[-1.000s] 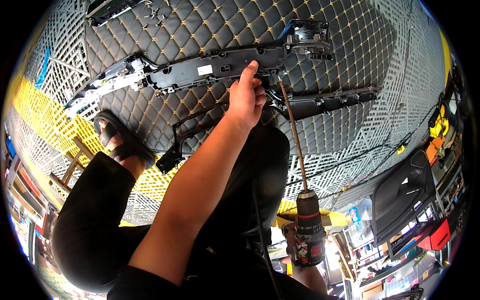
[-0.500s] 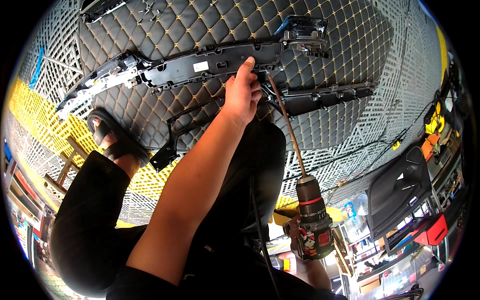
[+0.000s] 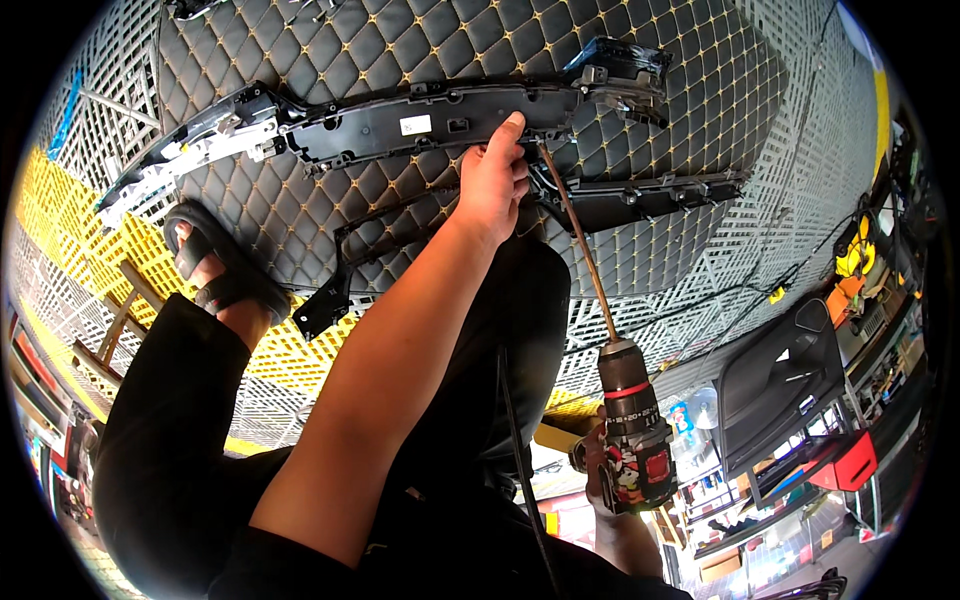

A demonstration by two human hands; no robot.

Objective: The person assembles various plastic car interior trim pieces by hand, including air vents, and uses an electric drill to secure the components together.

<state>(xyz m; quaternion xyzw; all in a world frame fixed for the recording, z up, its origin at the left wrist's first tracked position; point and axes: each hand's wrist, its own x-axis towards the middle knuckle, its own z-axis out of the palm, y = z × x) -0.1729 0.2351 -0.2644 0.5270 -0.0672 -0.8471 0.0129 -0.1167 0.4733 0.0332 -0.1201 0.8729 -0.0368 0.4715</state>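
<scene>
My left hand reaches forward and presses its fingers on a long black plastic trim panel lying on a quilted black mat. My right hand, low in the picture, grips a red and black cordless drill. The drill's long thin bit runs up to the panel, and its tip meets the panel just right of my left fingers. A second black trim strip lies below the first, partly hidden behind my left hand.
My foot in a black sandal rests on the mat's left edge. A yellow and grey grid floor surrounds the mat. A black door panel and a red box stand at the right, with cables beside them.
My left hand and the panel sit slightly higher in the picture than before. The drill stays in my right hand, its bit still at the panel.
</scene>
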